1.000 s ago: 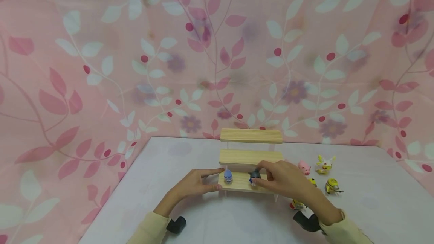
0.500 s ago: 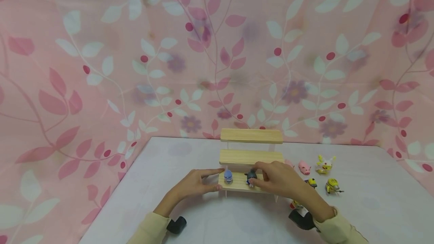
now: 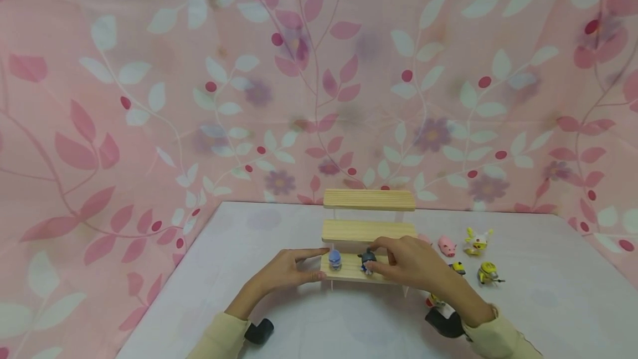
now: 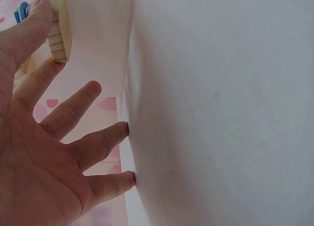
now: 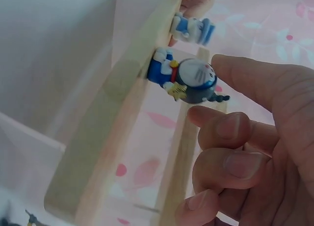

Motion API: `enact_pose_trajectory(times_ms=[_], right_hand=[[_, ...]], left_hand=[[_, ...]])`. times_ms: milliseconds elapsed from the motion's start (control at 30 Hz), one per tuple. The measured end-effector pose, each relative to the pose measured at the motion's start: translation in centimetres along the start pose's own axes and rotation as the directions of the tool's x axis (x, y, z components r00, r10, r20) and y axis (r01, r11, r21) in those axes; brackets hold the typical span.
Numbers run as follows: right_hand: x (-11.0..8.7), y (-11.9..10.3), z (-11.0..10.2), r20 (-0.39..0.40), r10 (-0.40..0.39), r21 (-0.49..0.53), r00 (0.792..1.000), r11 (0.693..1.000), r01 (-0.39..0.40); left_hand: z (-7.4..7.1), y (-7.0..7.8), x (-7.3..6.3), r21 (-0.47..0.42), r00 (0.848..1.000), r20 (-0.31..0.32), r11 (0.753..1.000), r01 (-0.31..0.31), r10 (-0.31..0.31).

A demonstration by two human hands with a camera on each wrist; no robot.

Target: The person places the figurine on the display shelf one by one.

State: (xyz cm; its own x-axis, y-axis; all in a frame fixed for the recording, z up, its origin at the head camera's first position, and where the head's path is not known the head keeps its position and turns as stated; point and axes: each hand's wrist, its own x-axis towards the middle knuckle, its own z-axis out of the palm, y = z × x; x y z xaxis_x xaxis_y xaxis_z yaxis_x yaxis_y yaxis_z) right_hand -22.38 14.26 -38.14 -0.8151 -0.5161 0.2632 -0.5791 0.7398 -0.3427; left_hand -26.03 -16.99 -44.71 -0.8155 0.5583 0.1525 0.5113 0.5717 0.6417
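Note:
A small three-tier wooden display shelf (image 3: 369, 230) stands on the table. My left hand (image 3: 294, 268) holds the left end of its lowest board between thumb and index finger; the other fingers (image 4: 71, 113) spread apart. On that board my right hand (image 3: 411, 262) pinches a Doraemon figurine (image 5: 186, 76) by its dark-capped head, thumb at the face. The figurine has a blue body, red collar and dark horn-like tips, and its feet are at the board. Left of it, a blue-capped figurine (image 3: 335, 260) stands upright near the board's end.
Right of the shelf are a pink pig figurine (image 3: 447, 246), a yellow-and-white figurine (image 3: 477, 241) and a yellow figurine (image 3: 488, 273). Others are partly hidden by the right arm. A floral pink cloth (image 3: 319, 71) hangs behind the white table (image 3: 269, 226).
My right hand has moved slightly left along the lowest board, with the Doraemon figurine, and more of its face now shows. My left hand keeps its place at the shelf.

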Motion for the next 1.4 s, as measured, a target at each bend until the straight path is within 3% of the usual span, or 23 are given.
enact_pose_trajectory(times_ms=[600, 1133, 1400], right_hand=[[-3.0, 0.9, -1.8, -0.044, -0.001, -0.066, 0.999, 0.998, -0.002], [-5.5, 2.7, -2.4, -0.042, 0.065, -0.123, 0.997, 0.990, -0.070], [-7.3, 3.7, -2.4, -0.083, 0.036, -0.129, 0.996, 0.991, -0.046]], left_hand=[[0.0, 0.0, 0.0, 0.010, 1.000, -0.001, 1.000, -0.005, 0.005], [0.2, -0.2, 0.0, -0.016, 1.000, -0.004, 1.000, 0.001, -0.001], [0.1, -0.1, 0.1, -0.017, 1.000, 0.003, 1.000, 0.002, -0.002]])
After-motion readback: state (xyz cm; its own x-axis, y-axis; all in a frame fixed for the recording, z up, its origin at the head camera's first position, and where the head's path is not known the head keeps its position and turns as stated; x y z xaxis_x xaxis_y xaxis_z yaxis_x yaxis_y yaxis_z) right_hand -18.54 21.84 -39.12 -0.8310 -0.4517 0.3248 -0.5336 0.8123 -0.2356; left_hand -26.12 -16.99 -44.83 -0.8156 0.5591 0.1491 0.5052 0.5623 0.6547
